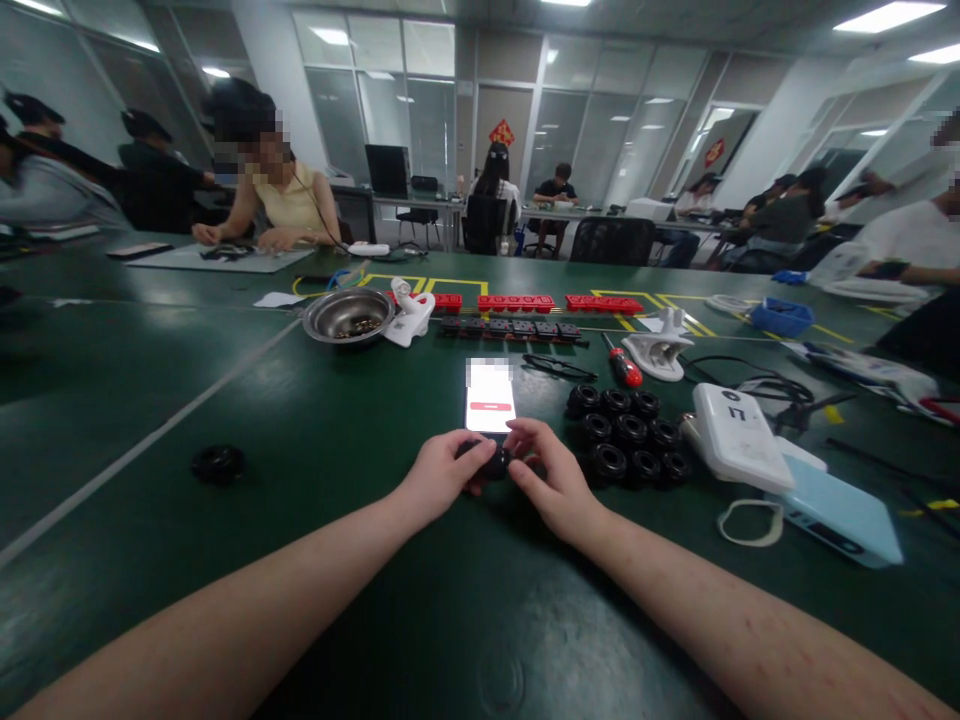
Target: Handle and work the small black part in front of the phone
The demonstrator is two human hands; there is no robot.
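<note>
My left hand (442, 470) and my right hand (547, 470) meet over the green table (300, 450), both pinched round a small black round part (491, 460). Just beyond my fingers lies a phone (490, 398) with a lit white screen. Right of my right hand sits a cluster of several black round parts (626, 435). A single black ring (217, 463) lies apart at the left.
A metal bowl (349, 317), red and black strips (517, 303), a red-handled screwdriver (622, 365), white clamps (660, 350), a white box (739, 435), a light-blue box (844, 515) and cables lie beyond. Other people sit at tables behind.
</note>
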